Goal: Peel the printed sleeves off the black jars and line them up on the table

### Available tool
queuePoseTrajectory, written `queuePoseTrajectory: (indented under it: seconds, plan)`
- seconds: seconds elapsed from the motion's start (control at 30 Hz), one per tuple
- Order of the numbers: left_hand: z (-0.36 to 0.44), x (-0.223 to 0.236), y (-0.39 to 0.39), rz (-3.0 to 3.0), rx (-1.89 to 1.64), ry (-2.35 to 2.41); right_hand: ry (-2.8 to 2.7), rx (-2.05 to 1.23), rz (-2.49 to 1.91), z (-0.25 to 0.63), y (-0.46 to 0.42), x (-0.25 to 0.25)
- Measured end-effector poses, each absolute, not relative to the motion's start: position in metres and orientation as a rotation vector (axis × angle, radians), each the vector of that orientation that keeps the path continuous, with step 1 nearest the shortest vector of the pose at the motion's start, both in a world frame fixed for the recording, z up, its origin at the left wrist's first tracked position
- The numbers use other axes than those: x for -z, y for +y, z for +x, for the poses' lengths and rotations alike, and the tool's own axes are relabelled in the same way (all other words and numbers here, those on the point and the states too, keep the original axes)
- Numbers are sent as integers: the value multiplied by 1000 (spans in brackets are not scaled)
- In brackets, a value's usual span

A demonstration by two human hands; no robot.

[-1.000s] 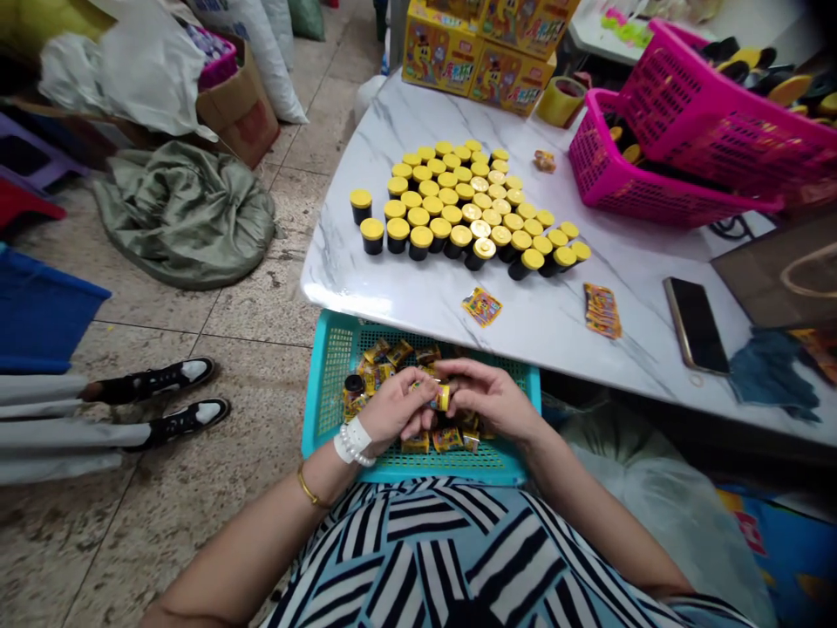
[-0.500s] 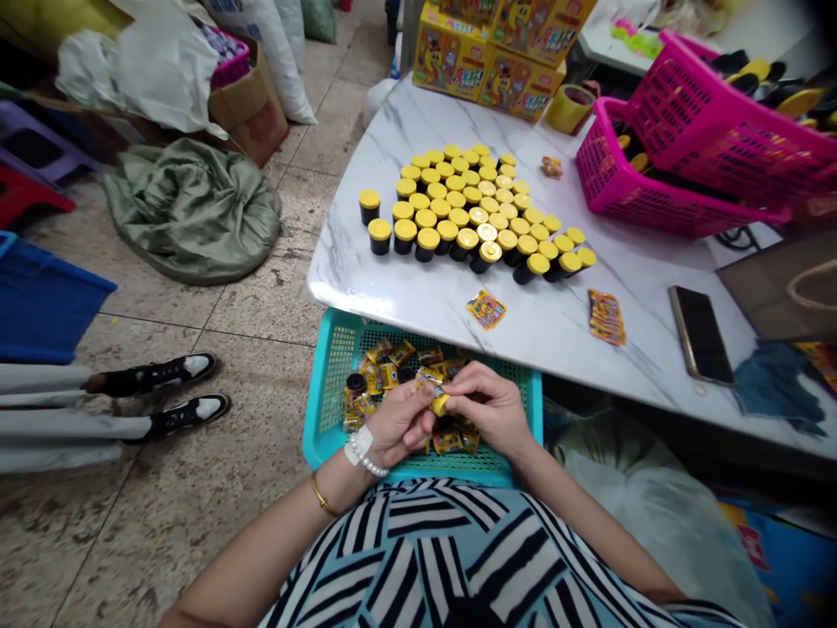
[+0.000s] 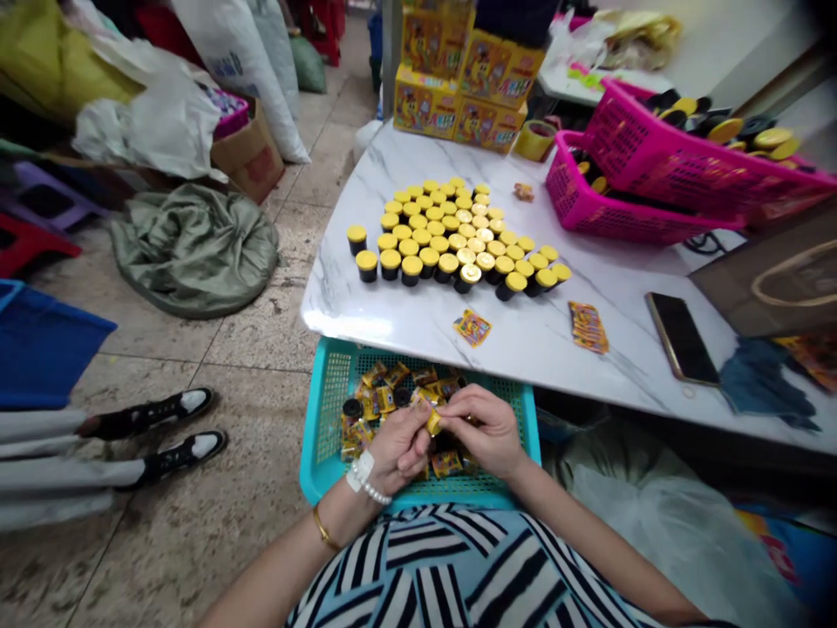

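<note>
Over the teal basket (image 3: 314, 462), my left hand (image 3: 398, 440) is closed around a small yellow-lidded container (image 3: 433, 422), partly hidden by the fingers. My right hand (image 3: 484, 427) pinches at the same container from the other side, thumb and fingertips together. Below the hands, the basket holds several yellow-wrapped pieces (image 3: 370, 403) and a few bare black containers (image 3: 352, 408). On the marble-patterned table (image 3: 353, 323) just beyond stand many black cups with yellow lids (image 3: 411, 267), packed in a rough group. A flat colourful wrapper (image 3: 472, 327) lies near the table edge.
A stack of wrappers (image 3: 588, 327) and a phone (image 3: 682, 338) lie to the right. Pink baskets (image 3: 628, 196) with black and yellow parts stand behind them. Printed yellow boxes (image 3: 425, 103) and tape (image 3: 534, 140) are at the back. Another person's shoes (image 3: 187, 449) show on the left.
The view has tilted up slightly, so the table and basket sit lower in the picture. Both hands stay together on the small container, with the fingers shifted a little.
</note>
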State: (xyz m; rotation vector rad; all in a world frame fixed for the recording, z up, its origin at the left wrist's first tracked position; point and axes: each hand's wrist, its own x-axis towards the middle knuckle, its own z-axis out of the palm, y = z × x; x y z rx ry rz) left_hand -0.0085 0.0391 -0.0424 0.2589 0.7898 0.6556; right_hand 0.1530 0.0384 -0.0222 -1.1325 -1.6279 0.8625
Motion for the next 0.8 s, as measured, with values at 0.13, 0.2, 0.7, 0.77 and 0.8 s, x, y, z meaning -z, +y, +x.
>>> queuePoseTrajectory:
  seconds: [0.13,0.2,0.7,0.77,0.8]
  plan:
    - [-10,41,40,420,-548,883,-1724,-787,-1085,157,45,10]
    - [-14,36,42,604,-442,917,-1769,-694,-1096,169,62,-1]
    - [-11,-18,100,1124,-870,1177,-1642,-105,-1524,186,135,-12]
    - [-3,-20,107,1089,-973,1151,-1584,-125,-1390,179,123,-16]
    - [0,-21,110,1062,-1007,1135,-1579,-144,-1335,174,116,-17]
